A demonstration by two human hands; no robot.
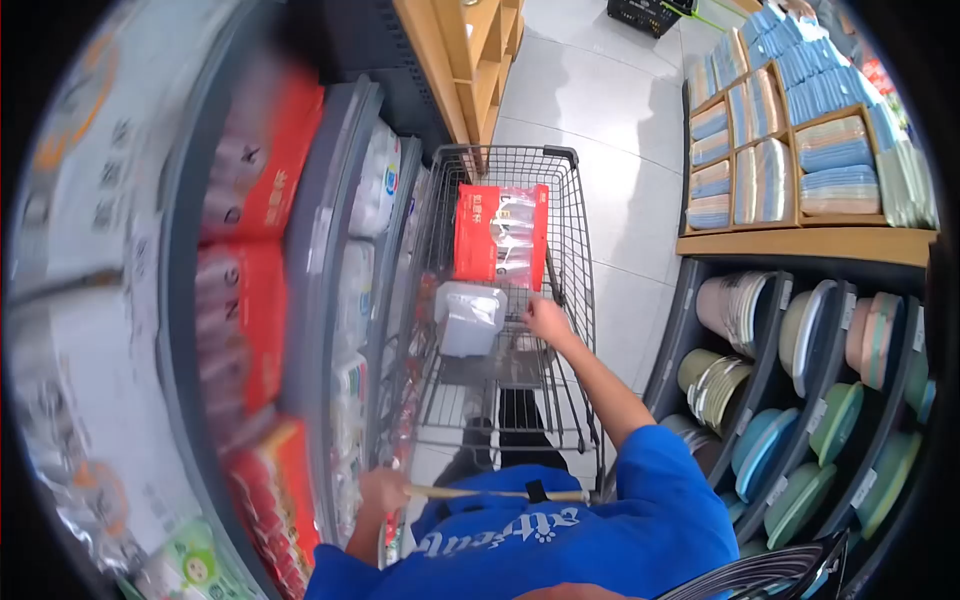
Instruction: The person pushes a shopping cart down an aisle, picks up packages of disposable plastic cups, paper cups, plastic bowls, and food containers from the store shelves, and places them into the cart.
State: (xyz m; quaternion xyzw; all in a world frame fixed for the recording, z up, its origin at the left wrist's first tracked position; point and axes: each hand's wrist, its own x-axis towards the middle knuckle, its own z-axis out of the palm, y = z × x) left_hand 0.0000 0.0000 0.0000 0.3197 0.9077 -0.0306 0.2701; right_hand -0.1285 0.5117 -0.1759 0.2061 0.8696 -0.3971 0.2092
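Observation:
A wire shopping cart (pixel 572 215) stands in front of me. Inside it lies a red and clear pack of cups (pixel 476 235), its clear side showing large letters. Nearer to me sits a translucent plastic box (pixel 470 325) with a glossy top. My right hand (pixel 546 320) reaches into the cart, fingers curled, just below the pack's lower right corner and right of the box. Whether anything is between those fingers is hidden. At the left end of the pale cart handle (pixel 500 493), my left hand (pixel 383 492) is closed round it, somewhat blurred.
Close on the left, shelves hold red drink-cup packs (pixel 245 330) and other packaged goods. On the right stand a rack of plastic basins (pixel 770 440) and, above it, stacked blue folded goods (pixel 835 175). A wooden shelf (pixel 485 60) and a black basket (pixel 645 14) are ahead.

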